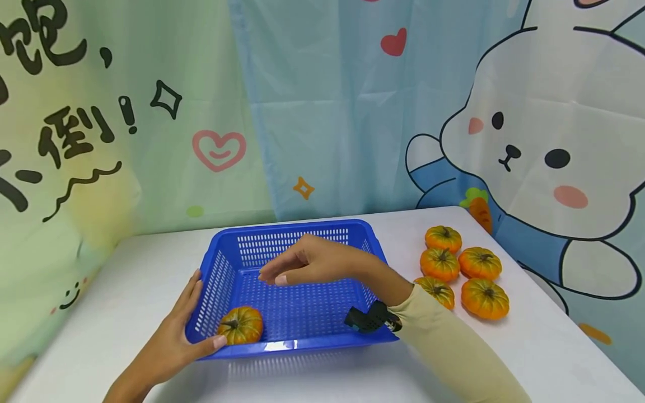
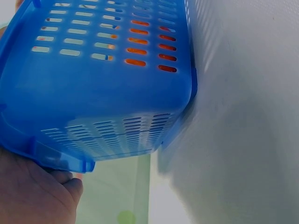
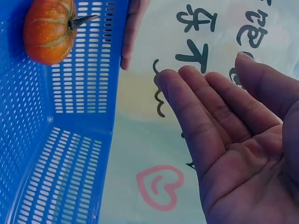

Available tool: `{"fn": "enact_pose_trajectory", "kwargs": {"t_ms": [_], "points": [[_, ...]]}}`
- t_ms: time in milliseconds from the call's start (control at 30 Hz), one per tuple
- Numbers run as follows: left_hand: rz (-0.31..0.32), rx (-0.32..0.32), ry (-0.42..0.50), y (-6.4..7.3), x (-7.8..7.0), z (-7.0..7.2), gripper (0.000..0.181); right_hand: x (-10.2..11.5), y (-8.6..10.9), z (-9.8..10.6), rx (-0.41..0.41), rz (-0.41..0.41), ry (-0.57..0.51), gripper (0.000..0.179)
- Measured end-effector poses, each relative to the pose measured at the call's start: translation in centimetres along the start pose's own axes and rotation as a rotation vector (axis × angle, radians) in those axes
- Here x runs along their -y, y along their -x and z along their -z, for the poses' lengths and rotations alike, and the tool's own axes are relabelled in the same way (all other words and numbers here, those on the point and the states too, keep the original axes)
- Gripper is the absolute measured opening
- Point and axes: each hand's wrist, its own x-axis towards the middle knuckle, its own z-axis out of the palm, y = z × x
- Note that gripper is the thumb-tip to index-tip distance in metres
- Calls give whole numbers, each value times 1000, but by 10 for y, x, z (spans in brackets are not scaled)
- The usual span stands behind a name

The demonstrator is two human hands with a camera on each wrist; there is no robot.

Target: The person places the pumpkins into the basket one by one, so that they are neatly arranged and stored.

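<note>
A blue plastic basket point(image 1: 307, 305) with slotted walls sits on the white table. My left hand point(image 1: 171, 330) holds its near left corner, thumb over the front rim and fingers along the left side; the left wrist view shows the same basket point(image 2: 98, 88) from outside. Inside that corner lies a small orange pumpkin point(image 1: 241, 325), close to my left thumb; its brown stem shows on the pumpkin point(image 3: 50, 32) in the right wrist view. Over the middle of the basket hovers my right hand point(image 1: 312, 260), with nothing in it, its fingers loosely extended point(image 3: 201, 123).
Several more small pumpkins point(image 1: 485, 299) stand grouped on the table point(image 1: 534, 352) to the right of the basket. A printed curtain point(image 1: 327, 112) hangs behind the table. A black strap point(image 1: 372, 318) circles my right wrist above the basket's right side.
</note>
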Motion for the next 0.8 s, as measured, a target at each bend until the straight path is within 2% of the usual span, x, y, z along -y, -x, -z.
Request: {"fn": "enact_pose_trajectory", "kwargs": {"t_ms": [233, 633, 800], "points": [[6, 3, 8, -1, -1, 1, 107, -1, 23, 5, -19, 5, 17, 32], [-8, -4, 0, 0, -2, 1, 106, -6, 63, 9, -109, -13, -57, 36], [-8, -7, 4, 0, -3, 1, 107, -10, 74, 13, -114, -17, -63, 36]]}}
